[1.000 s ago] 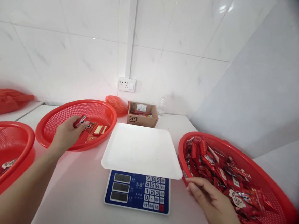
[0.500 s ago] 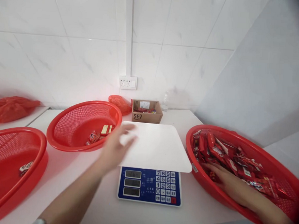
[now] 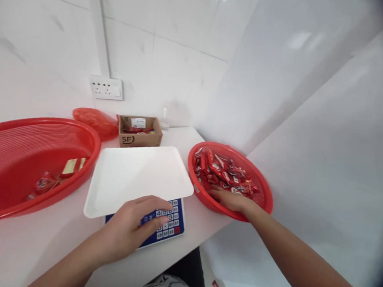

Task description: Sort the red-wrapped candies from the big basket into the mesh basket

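Observation:
My left hand [image 3: 136,220] is over the keypad of a blue weighing scale [image 3: 180,217], thumb and fingers apart, holding nothing. Part of the keypad and its displays are hidden under it. The scale's white tray [image 3: 140,170] has nothing on it. On the right, my right hand [image 3: 228,199] reaches into a red plastic basket [image 3: 266,197], among many small red snack packets [image 3: 222,169]. Its fingertips are hidden between the packets, so whether they grip one does not show.
A larger red basket [image 3: 6,165] at the left holds a few wrapped pieces. Behind the tray are an open cardboard box [image 3: 141,139] with packets and a red plastic bag [image 3: 97,121]. A wall socket [image 3: 106,88] is above. A red wrapper [image 3: 215,286] lies on the floor.
My view has swung to the right. My left hand has come from above the tray's left edge down to the keypad. My right hand is still in the basket of packets.

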`<state>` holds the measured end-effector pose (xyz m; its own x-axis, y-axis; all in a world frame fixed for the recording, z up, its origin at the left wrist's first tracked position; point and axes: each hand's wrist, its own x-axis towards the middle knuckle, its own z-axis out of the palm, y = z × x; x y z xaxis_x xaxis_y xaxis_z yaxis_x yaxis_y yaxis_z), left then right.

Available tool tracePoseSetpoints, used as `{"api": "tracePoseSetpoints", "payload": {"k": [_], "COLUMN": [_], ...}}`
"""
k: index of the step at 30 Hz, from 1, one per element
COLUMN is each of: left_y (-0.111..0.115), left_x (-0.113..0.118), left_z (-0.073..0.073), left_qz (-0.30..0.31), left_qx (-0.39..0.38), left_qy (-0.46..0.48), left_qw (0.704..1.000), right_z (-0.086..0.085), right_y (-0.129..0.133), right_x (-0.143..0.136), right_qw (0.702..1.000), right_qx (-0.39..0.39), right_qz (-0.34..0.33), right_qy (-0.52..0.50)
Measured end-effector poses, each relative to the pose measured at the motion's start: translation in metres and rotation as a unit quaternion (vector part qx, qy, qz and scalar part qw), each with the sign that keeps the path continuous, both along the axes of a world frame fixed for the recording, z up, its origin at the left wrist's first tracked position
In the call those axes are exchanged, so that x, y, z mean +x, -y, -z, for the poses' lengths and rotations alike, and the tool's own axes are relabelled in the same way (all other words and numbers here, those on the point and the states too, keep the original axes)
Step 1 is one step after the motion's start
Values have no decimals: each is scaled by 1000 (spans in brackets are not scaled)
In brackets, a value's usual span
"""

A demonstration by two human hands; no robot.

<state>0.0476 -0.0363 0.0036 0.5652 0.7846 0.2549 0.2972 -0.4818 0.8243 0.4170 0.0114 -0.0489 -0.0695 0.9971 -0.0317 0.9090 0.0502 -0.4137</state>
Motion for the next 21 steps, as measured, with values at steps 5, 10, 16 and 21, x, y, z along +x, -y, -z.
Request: {"api": "tracePoseSetpoints", "payload": {"k": [5,10,16,21], "left_y": [-2,-4,-5,-4], "left_x": [-14,-24,-30,-30], "left_z": [5,-4,-11,-7], "left_qz": [-56,-95,-117,-92], "left_qx": [-38,-22,-13,-8], "left_qy": [-1,6,40,33], "left_qw": [998,995,992,995], "right_z": [-12,-21,-37,-28], "right_y": [3,-5,-27,-44], "right_x": [-9,-19,-6,16], "right_qw": [988,979,994,977], "right_qx": [-144,-191,-41,-23], "right_qz": [-41,-50,52,157], "right_qy": [41,55,92,144]}}
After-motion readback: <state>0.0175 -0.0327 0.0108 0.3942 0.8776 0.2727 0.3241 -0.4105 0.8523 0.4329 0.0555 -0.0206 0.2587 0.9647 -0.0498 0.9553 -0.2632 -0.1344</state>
